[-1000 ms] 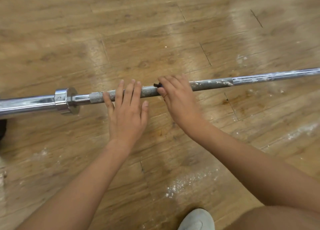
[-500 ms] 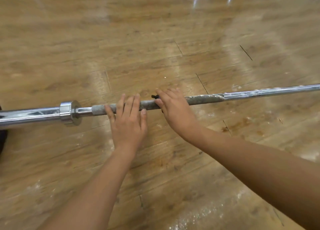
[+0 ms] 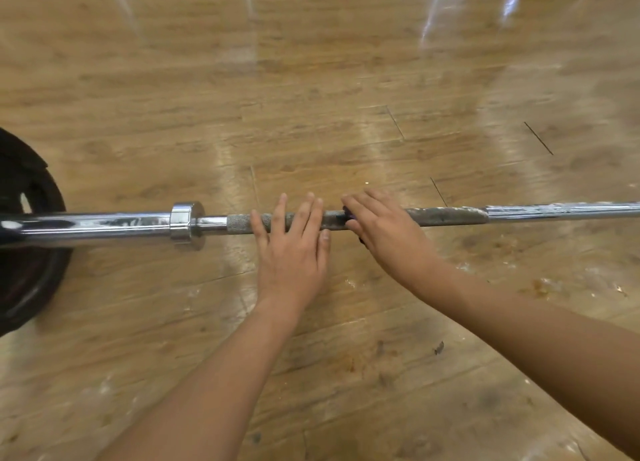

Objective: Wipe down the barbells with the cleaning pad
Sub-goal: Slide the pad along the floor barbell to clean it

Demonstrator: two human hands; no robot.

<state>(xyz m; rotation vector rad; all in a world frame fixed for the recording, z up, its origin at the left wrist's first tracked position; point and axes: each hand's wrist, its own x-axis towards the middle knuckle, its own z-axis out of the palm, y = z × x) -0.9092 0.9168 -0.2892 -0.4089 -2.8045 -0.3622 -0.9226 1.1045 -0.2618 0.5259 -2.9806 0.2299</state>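
A steel barbell [image 3: 450, 216] lies across the wooden floor from left to right, its knurled grip section grey and grimy, with a chrome collar [image 3: 185, 223] and sleeve at the left. My left hand [image 3: 291, 249] rests flat on the knurled part, fingers straight across the bar. Just to its right, my right hand [image 3: 384, 232] lies over the bar and holds a dark cleaning pad [image 3: 346, 215] against it, thumb on the near side. Only small dark edges of the pad show under the hand.
A black weight plate [image 3: 24, 252] sits on the bar's left sleeve at the frame's left edge. White chalk dust and brownish stains [image 3: 540, 287] mark the floor near the bar. Bare floorboards stretch beyond the bar.
The view has shifted, so the bar sits lower in frame and the weight plate now shows at left. Both hands stay on the same stretch of the knurled section.
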